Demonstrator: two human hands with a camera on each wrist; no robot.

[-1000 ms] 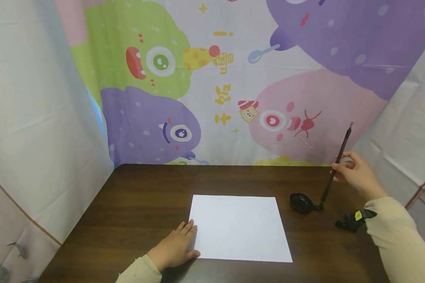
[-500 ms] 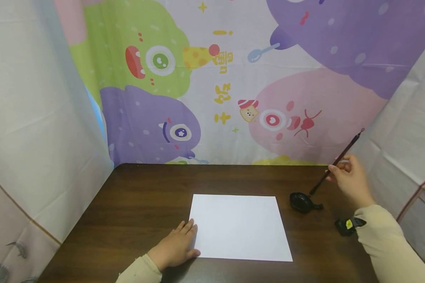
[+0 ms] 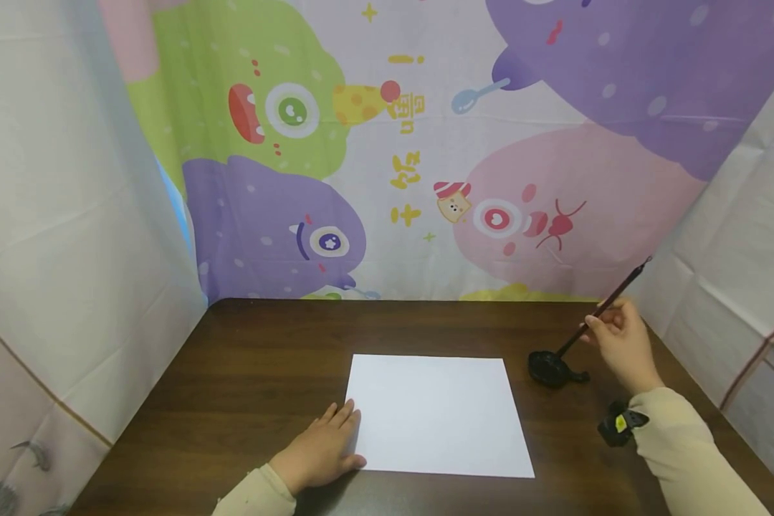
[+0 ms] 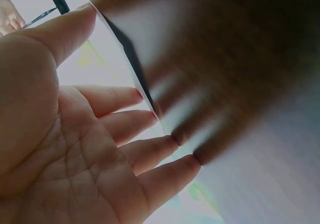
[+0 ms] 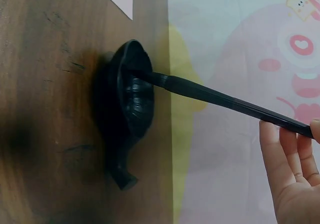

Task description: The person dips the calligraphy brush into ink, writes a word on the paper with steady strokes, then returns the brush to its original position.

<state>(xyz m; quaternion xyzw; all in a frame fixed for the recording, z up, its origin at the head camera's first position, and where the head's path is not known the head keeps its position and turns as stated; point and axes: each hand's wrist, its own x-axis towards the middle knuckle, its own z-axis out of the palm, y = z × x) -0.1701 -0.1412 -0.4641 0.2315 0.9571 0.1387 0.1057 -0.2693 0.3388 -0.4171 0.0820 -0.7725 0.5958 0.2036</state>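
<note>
1. One dark brush (image 5: pixel 200 92), slanted, lower end inside the bowl of a small black dish (image 3: pixel 548 368) with a stubby projection; tip itself too dark to make out.
2. Pinched around mid-shaft between thumb and fingers of the right hand (image 3: pixel 624 351), clear of the tabletop; black device (image 3: pixel 615 424) at that wrist, beside a cream sleeve (image 3: pixel 684 444).
3. Left of the dish, a little apart: plain white paper (image 3: pixel 441 416), lying flat.
4. At its left edge, palm down: left hand (image 3: pixel 319 451), fingers straight and spread, grasping nothing, fingertips touching the sheet.
5. Underneath: dark brown table (image 3: pixel 232 373), streaked with wood grain, dull sheen towards the front, faint dark scuffs near the dish.
6. Beyond the far edge: hanging cloth (image 3: pixel 400 272) printed with green, purple and pink cartoon monsters, yellow lettering turned sideways.
7. To the left: pale creased curtain (image 3: pixel 71 179), blue sliver at its inner edge, pinkish panel (image 3: pixel 26 437) with grey leaf shapes below.
8. To the right: another pale curtain (image 3: pixel 742 229), brown bar (image 3: pixel 755 358) low beside it.
</note>
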